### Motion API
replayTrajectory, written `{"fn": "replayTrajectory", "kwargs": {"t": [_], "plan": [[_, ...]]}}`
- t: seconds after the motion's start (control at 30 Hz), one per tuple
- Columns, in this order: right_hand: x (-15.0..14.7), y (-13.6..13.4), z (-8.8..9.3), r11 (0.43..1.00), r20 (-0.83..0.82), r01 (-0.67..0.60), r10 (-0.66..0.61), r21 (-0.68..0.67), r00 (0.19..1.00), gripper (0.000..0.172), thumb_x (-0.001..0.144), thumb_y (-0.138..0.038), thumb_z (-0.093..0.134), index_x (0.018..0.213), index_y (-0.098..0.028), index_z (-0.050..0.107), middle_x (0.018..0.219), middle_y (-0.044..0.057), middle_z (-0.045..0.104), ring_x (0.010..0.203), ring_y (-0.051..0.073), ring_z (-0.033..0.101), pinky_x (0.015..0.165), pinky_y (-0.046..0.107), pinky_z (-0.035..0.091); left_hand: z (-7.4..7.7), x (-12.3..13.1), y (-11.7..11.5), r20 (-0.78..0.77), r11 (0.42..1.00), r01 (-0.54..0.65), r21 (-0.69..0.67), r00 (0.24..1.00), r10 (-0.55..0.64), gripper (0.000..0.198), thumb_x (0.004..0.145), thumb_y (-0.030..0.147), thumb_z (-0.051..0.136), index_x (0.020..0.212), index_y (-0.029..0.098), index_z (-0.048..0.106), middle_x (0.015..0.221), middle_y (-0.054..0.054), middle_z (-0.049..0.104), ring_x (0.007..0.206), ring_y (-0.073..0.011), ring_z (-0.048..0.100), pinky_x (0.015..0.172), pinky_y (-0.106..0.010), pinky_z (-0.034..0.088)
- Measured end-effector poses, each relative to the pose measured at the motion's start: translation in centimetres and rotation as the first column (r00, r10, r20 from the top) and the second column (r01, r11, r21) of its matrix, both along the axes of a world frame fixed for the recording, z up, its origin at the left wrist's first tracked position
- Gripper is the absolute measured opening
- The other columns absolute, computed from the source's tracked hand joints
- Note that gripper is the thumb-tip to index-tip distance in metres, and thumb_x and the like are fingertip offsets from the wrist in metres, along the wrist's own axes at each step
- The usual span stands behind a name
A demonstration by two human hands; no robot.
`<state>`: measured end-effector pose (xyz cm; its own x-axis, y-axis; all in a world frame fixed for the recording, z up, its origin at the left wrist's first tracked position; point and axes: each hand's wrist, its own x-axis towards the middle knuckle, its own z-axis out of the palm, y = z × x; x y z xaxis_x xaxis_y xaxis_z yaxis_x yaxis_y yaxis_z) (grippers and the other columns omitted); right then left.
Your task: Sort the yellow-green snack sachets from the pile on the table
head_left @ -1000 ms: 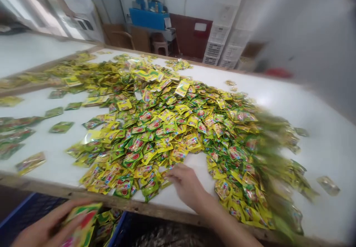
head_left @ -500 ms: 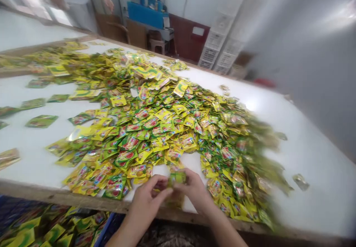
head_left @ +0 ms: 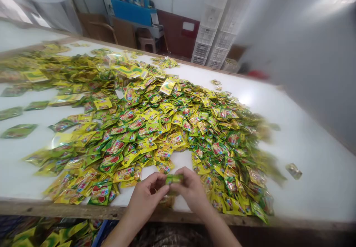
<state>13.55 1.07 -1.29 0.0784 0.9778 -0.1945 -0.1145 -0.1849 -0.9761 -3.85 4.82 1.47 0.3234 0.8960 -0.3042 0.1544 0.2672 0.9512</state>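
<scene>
Two bare hands, the left hand and the right hand, close from both sides on one green-and-yellow foil sachet, pinched between them above a white table — a heap of similar sachets lies just beyond, nearly touching the fingers.

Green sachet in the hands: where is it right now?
In the head view, the green sachet sits low and central, held between the left hand and right hand, at the near edge of the pile of yellow-green sachets.
</scene>
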Motion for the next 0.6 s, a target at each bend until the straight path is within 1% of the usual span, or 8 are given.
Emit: {"fn": "replayTrajectory", "kwargs": {"t": [0.13,0.2,0.27,0.33,0.4,0.47,0.53,0.6], "plan": [[1.4,1.4,0.9,1.000,0.168,-0.006,0.001,0.030,0.986,0.017,0.073,-0.017,0.072,0.089,-0.020,0.067,0.072,-0.002,0.062,0.067,0.015,0.055,0.064,0.025,0.044,-1.8,-3.6,1.5,-0.342,0.976,-0.016,0.219,0.935,0.092,0.019,0.080,0.036,0.063,0.088,0.022,0.071,0.088,-0.004,0.072,0.085,-0.0238,0.065,0.077,-0.031,0.050],[1.1,2.3,1.5,0.985,0.286,-0.171,0.156,0.027,0.946,0.020,0.072,-0.015,0.072,0.091,-0.021,0.070,0.074,-0.003,0.064,0.067,0.014,0.056,0.062,0.023,0.042,-3.0,-4.9,1.6,-0.482,0.959,0.075,0.273,0.874,0.069,0.023,0.073,0.032,0.068,0.094,0.021,0.070,0.091,-0.005,0.069,0.088,-0.0257,0.064,0.079,-0.033,0.050],[0.1,3.2,1.9,0.914,0.399,-0.404,0.359,0.034,0.844,0.019,0.072,-0.014,0.074,0.089,-0.021,0.071,0.073,-0.004,0.065,0.069,0.014,0.058,0.063,0.022,0.042,-4.1,-5.4,1.4,-0.555,0.942,0.166,0.291,0.832,0.025,0.031,0.069,0.024,0.067,0.100,0.020,0.067,0.096,-0.007,0.067,0.091,-0.0272,0.063,0.080,-0.036,0.050],[-1.6,4.3,2.1,0.792,0.543,-0.611,0.522,-0.022,0.658,0.013,0.073,-0.018,0.076,0.085,-0.021,0.073,0.074,-0.003,0.067,0.072,0.015,0.060,0.065,0.021,0.042,-4.6,-5.5,1.2,-0.552,0.929,0.214,0.303,0.834,-0.013,0.033,0.071,0.016,0.059,0.102,0.019,0.067,0.103,-0.008,0.066,0.096,-0.0273,0.062,0.084,-0.037,0.049],[-3.3,5.2,2.1,0.713,0.655,-0.688,0.586,-0.137,0.477,0.016,0.072,-0.021,0.079,0.086,-0.020,0.073,0.076,-0.001,0.068,0.075,0.017,0.062,0.067,0.022,0.044,-4.4,-5.7,1.3,-0.507,0.929,0.236,0.284,0.860,-0.063,0.034,0.074,0.012,0.051,0.103,0.019,0.068,0.103,-0.008,0.068,0.097,-0.0256,0.064,0.087,-0.037,0.048],[-4.6,5.7,2.1,0.719,0.719,-0.662,0.573,-0.210,0.394,0.029,0.070,-0.020,0.079,0.097,-0.017,0.070,0.086,0.004,0.069,0.080,0.021,0.062,0.069,0.025,0.045,-3.8,-6.2,1.4,-0.461,0.941,0.245,0.231,0.880,-0.116,0.035,0.078,0.013,0.049,0.106,0.020,0.069,0.103,-0.007,0.071,0.097,-0.0244,0.065,0.089,-0.035,0.048],[-5.3,5.7,2.2,0.756,0.772,-0.623,0.514,-0.201,0.374,0.041,0.069,-0.016,0.078,0.107,-0.013,0.065,0.101,0.011,0.066,0.090,0.025,0.061,0.075,0.029,0.047,-2.8,-7.0,1.5,-0.420,0.958,0.223,0.178,0.898,-0.131,0.033,0.080,0.016,0.053,0.108,0.021,0.070,0.100,-0.007,0.073,0.096,-0.0245,0.067,0.090,-0.034,0.048],[-5.7,5.4,2.2,0.766,0.827,-0.616,0.460,-0.186,0.323,0.039,0.069,-0.015,0.076,0.106,-0.010,0.064,0.107,0.016,0.062,0.097,0.028,0.058,0.082,0.033,0.046,-1.6,-7.9,1.6,-0.351,0.974,0.198,0.110,0.925,-0.148,0.029,0.080,0.021,0.058,0.107,0.020,0.070,0.095,-0.007,0.075,0.092,-0.0247,0.068,0.086,-0.033,0.050]]}}
